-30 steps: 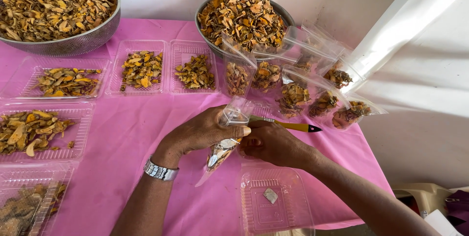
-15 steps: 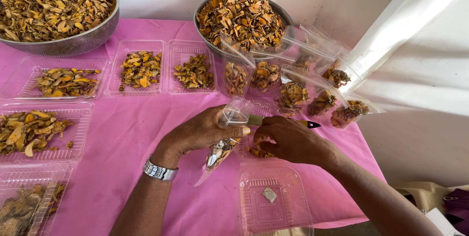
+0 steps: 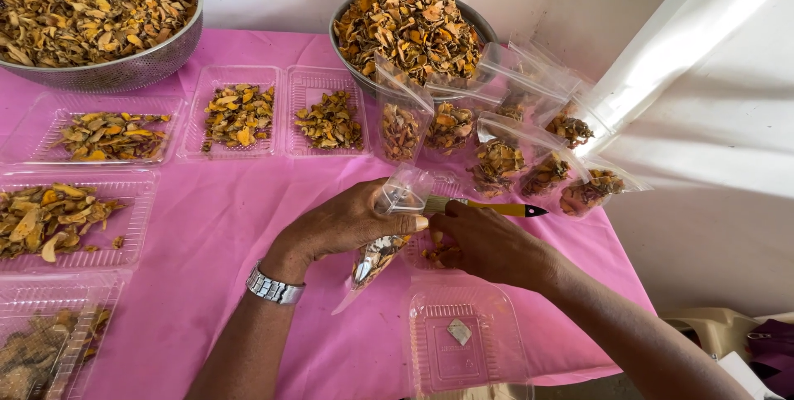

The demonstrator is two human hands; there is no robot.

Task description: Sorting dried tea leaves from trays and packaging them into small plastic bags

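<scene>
My left hand (image 3: pixel 343 222), with a metal watch on its wrist, grips a clear plastic pouch (image 3: pixel 382 239) partly filled with dried yellow-brown slices, holding its mouth open near the top. My right hand (image 3: pixel 488 243) is closed beside the pouch's opening, fingertips touching my left thumb. It is over a small clear tray with some slices (image 3: pixel 438 253). A yellow-handled tool with a dark tip (image 3: pixel 496 207) lies just behind my right hand; whether the hand grips it I cannot tell.
Two big metal bowls (image 3: pixel 149 61) (image 3: pixel 484 29) heaped with dried slices stand at the back. Clear trays of slices (image 3: pixel 240 116) line the pink tablecloth (image 3: pixel 223 226). Several filled pouches (image 3: pixel 496 160) stand at the right. An almost bare tray (image 3: pixel 463 342) sits at the front edge.
My right hand moved from below the pouch up to its mouth, close against my left thumb. The left hand and pouch stayed nearly still.
</scene>
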